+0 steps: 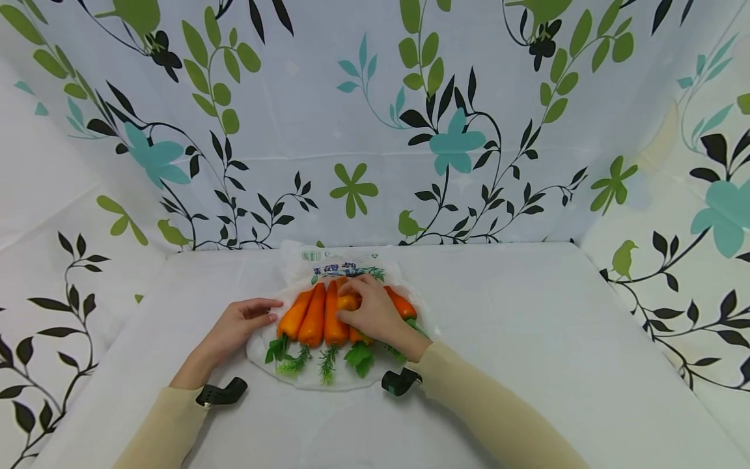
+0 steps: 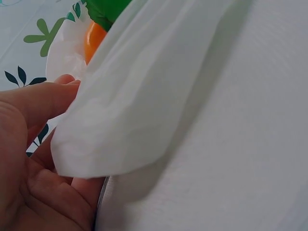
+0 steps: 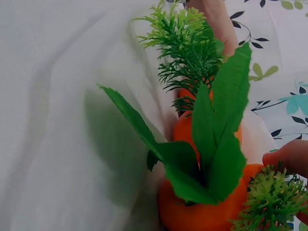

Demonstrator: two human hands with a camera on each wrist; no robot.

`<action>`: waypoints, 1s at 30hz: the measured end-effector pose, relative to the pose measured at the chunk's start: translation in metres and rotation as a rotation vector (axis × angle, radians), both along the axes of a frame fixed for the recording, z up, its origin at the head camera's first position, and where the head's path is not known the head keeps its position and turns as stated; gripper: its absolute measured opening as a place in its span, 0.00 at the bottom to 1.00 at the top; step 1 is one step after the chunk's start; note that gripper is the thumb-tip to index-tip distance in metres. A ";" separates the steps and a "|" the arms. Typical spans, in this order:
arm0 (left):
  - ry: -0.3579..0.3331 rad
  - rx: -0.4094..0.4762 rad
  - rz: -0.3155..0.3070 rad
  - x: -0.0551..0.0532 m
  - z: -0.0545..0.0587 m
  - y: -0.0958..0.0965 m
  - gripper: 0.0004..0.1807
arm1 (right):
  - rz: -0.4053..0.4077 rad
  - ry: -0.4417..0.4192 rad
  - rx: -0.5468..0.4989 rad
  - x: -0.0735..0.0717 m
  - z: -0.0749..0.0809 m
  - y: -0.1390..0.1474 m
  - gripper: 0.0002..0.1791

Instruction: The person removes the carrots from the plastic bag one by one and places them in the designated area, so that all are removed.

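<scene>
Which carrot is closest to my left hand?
The carrot at the far left of the row, right beside your left hand; the others lie farther right.

Orange carrots on white bag

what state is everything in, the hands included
plastic bag: spread out under the carrots
carrots: lying side by side
green tops: attached, pointing nearside
right hand: fingers curled round one carrot
left hand: at the bag's left edge, fingers loosely extended
patterned cloth: hanging behind
</scene>
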State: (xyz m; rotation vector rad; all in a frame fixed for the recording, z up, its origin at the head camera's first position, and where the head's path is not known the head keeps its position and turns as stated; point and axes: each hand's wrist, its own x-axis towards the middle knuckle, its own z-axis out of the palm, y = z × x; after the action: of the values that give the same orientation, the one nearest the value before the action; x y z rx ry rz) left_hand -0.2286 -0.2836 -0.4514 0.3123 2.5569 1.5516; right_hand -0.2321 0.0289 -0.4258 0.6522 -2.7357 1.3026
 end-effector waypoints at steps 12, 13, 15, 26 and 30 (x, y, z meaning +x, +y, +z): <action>-0.027 0.024 -0.007 0.002 0.001 -0.001 0.21 | -0.012 -0.030 -0.001 0.002 0.004 -0.003 0.15; -0.033 0.017 -0.014 0.001 0.001 -0.002 0.22 | -0.018 -0.031 -0.001 0.001 0.003 -0.003 0.15; -0.046 0.005 -0.031 0.001 0.000 -0.005 0.22 | -0.027 -0.025 0.007 0.001 0.002 -0.004 0.15; -0.100 0.021 -0.065 -0.003 -0.006 -0.013 0.21 | -0.052 -0.004 0.009 0.001 -0.002 -0.006 0.13; -0.098 0.032 -0.069 -0.004 -0.007 -0.013 0.22 | -0.046 -0.014 0.003 0.001 0.000 -0.003 0.14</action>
State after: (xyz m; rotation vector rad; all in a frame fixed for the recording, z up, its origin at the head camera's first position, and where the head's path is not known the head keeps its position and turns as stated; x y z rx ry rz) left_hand -0.2324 -0.2969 -0.4586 0.3164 2.4242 1.5449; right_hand -0.2312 0.0258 -0.4260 0.5789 -2.7469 1.2981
